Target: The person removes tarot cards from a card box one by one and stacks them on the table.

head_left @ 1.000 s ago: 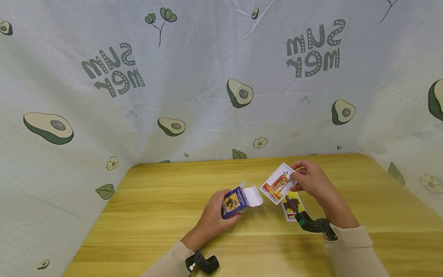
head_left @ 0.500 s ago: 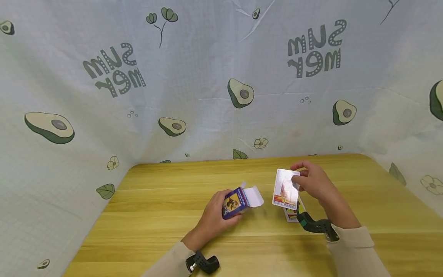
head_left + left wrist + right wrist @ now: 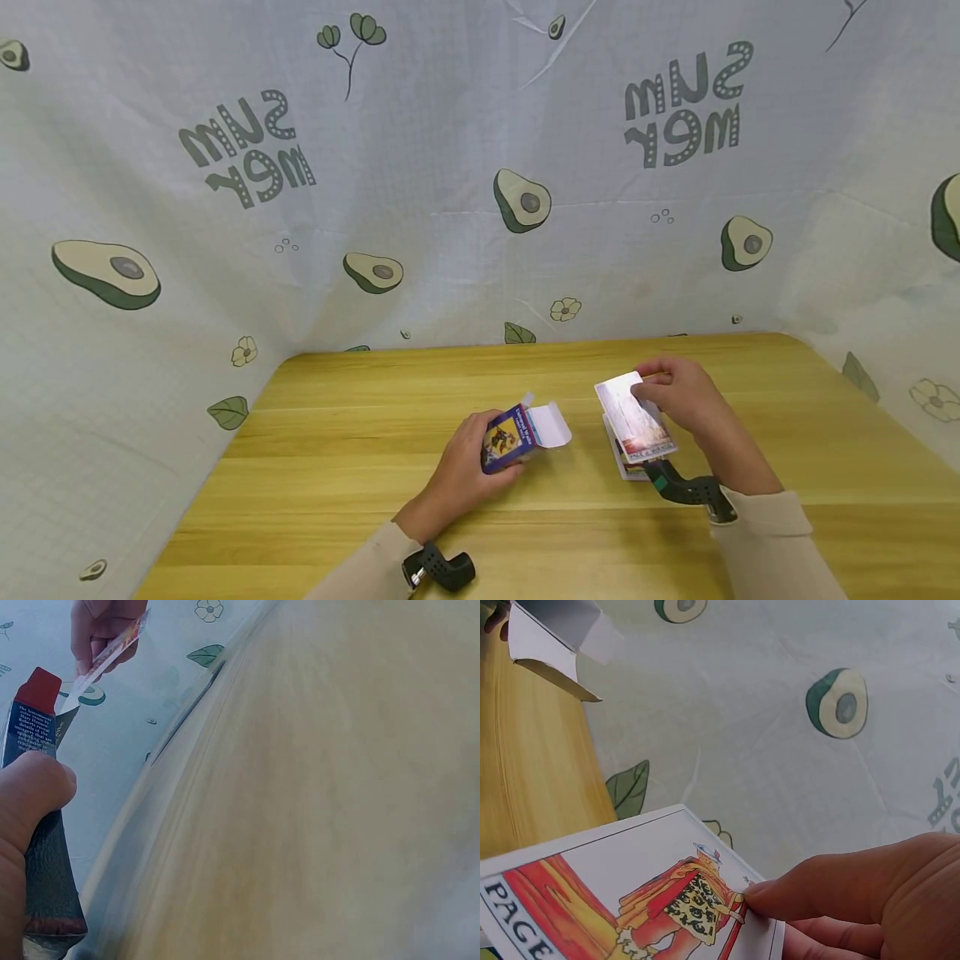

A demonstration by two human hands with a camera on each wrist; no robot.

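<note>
In the head view my left hand [image 3: 461,467] grips a blue tarot card box [image 3: 504,442], its white flap open toward the right. The left wrist view shows my thumb [image 3: 37,787] along the box's printed side. My right hand [image 3: 686,400] pinches a tarot card [image 3: 636,423] at its upper right edge, picture side up and shiny with glare. The right wrist view shows a figure in a patterned tunic and the word PAGE. Beneath the held card lies another tarot card [image 3: 634,472] on the table, mostly hidden.
A light wooden table [image 3: 360,433] spans the lower view. Behind it and at its sides hangs a white cloth [image 3: 450,150] printed with avocados and leaves. A black wrist mount [image 3: 686,490] sits close to the lower card.
The right hand has turned the held card and brought it over the card on the table, covering most of it. The left hand and the box have stayed in place.
</note>
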